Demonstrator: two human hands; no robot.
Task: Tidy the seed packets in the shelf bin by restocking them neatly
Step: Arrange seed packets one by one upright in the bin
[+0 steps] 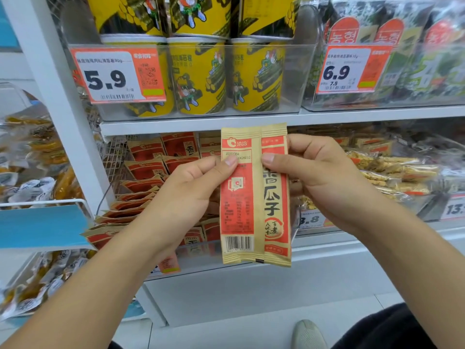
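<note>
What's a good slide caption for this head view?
Both hands hold a seed packet upright before the shelf bin of packets.

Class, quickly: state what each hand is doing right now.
Left hand: pinches the seed packet by its left edge.
Right hand: pinches the same packet's right edge.

Tan-and-red seed packet

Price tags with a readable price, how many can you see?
4: the 5.9 tag upper left, the 6.9 tag upper right, and two partly hidden ones lower right, 8.8 and 13.
</note>
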